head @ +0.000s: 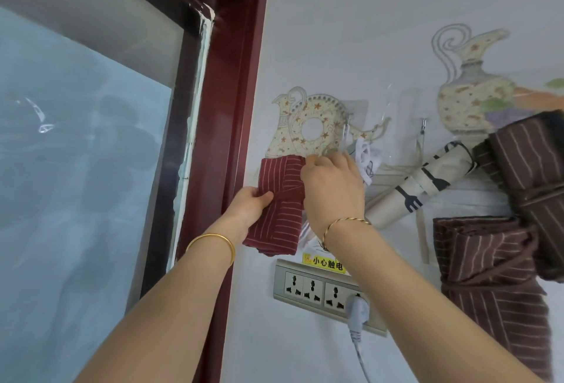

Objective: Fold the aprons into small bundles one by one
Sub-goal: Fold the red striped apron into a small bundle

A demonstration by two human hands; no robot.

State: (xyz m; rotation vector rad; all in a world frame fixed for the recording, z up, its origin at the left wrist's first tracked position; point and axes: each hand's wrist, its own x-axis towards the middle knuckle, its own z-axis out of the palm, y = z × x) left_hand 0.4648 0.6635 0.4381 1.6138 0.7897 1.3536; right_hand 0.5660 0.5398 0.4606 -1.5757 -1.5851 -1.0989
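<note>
**Red and brown stripes against a pale wall**

The folded apron [280, 205] is showing dark red with thin white stripes. On the right, the lower bundle [488, 263] and upper bundle [525, 163] are showing brown with pale stripes. The rolled apron [427, 187] between is showing beige with black cutlery prints. Cream painted jugs [305, 126] with orange flowers are decorating the whitish wall [351, 31], and the window frame [241, 108] is gleaming deep red.

The red apron [271, 175] hides fingers of the left hand [247, 208].
</note>
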